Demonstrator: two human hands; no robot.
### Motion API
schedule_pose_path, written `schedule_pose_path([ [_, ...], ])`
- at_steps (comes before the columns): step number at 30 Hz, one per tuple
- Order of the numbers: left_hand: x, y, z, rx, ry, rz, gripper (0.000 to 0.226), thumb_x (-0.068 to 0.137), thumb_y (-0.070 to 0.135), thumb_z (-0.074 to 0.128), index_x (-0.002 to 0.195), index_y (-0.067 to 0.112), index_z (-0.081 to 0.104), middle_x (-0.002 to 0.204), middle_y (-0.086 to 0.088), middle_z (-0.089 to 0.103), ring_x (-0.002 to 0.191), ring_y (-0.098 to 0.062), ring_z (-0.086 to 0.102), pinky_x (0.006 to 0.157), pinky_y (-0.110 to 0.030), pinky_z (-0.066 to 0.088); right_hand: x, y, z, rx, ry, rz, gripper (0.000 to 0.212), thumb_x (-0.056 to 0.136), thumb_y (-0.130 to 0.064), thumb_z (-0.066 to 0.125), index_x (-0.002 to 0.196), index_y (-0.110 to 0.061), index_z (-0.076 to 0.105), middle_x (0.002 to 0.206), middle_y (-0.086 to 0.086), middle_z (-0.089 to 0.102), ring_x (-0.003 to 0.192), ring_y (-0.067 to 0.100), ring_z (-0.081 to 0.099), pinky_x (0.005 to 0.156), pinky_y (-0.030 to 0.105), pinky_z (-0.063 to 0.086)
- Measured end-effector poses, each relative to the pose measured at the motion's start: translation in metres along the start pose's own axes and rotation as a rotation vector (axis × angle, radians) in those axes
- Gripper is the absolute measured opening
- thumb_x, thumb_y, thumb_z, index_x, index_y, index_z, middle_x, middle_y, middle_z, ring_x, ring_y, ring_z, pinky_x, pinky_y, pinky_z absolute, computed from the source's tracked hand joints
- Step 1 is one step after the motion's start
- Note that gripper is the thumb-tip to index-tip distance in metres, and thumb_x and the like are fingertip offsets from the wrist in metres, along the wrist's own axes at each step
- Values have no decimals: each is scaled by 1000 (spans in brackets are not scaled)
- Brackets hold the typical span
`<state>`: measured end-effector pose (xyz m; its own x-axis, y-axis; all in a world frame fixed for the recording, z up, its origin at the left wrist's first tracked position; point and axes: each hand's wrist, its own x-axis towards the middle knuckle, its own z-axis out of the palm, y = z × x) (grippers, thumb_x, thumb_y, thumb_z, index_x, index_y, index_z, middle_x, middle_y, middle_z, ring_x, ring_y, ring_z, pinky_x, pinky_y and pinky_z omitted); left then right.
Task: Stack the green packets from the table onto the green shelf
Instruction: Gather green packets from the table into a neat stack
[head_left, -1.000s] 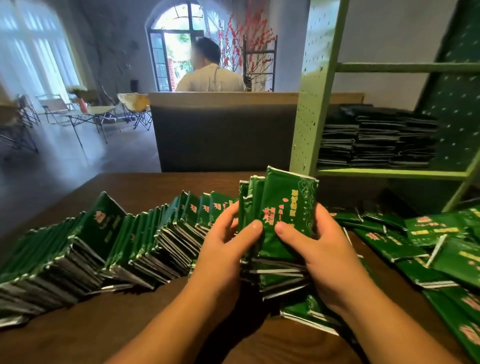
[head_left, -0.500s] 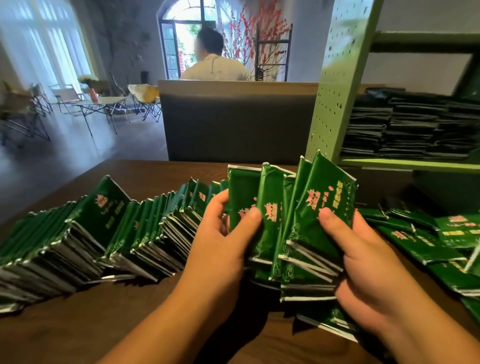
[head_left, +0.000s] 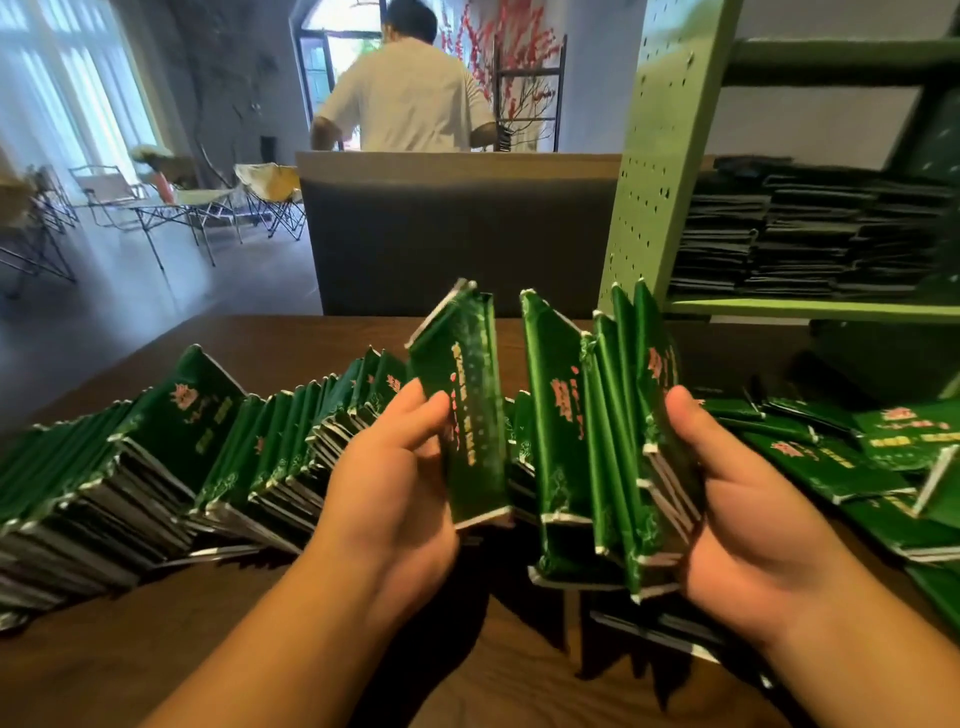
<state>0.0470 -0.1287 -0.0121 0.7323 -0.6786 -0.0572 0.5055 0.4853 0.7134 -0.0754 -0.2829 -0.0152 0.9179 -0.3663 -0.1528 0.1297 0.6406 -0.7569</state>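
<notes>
We hold packets upright just left of the green shelf (head_left: 670, 171): left hand (head_left: 395, 467) clamped on one packet (head_left: 467, 415), right hand (head_left: 737, 499) on a bunch (head_left: 613, 441); shelf stacks (head_left: 810, 234) exist, a long row (head_left: 156, 467) remains on the desk (head_left: 260, 649)

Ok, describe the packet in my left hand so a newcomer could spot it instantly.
Start at the wooden table with its long row of leaning packets. At the row's right end, the left hand pinches one packet, lifted clear and alone, unlike the fanned bunch the right hand holds.
</notes>
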Motion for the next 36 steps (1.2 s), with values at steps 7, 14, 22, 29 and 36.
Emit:
schedule_pose_path([
  [7,-10,-5,14,307,-59,-41,47,72,1,62,115,15,69,77,-13,77,60,-20,72,59,-35,62,2,7,-2,28,-35,14,101,39,-32,104,130,-10,66,133,23,64,122,42,63,98,66,49],
  [14,-26,5,18,217,-127,-100,45,106,9,43,68,-9,60,60,-12,63,55,-11,63,58,-14,49,-1,1,2,29,11,-56,37,76,-28,67,107,-8,70,85,11,75,76,26,75,59,39,61],
  [22,-20,-6,17,185,-6,-97,27,77,28,65,88,7,77,88,-14,75,76,-28,71,74,-43,56,0,-1,2,75,-28,-66,69,30,-18,103,94,-7,81,102,18,76,85,34,77,63,46,61],
  [29,-14,-7,11,278,72,17,20,88,19,66,105,9,68,96,-10,78,76,-23,75,61,-40,60,-2,-6,3,81,-35,-93,27,80,-28,63,82,-9,83,96,15,77,81,29,77,64,46,64],
  [36,-6,-2,8,-7,105,-89,34,88,26,60,110,5,74,101,-17,77,83,-32,75,78,-45,59,2,-9,-3,135,-74,-92,50,50,-26,88,96,-7,82,113,17,75,97,31,76,70,50,62],
])
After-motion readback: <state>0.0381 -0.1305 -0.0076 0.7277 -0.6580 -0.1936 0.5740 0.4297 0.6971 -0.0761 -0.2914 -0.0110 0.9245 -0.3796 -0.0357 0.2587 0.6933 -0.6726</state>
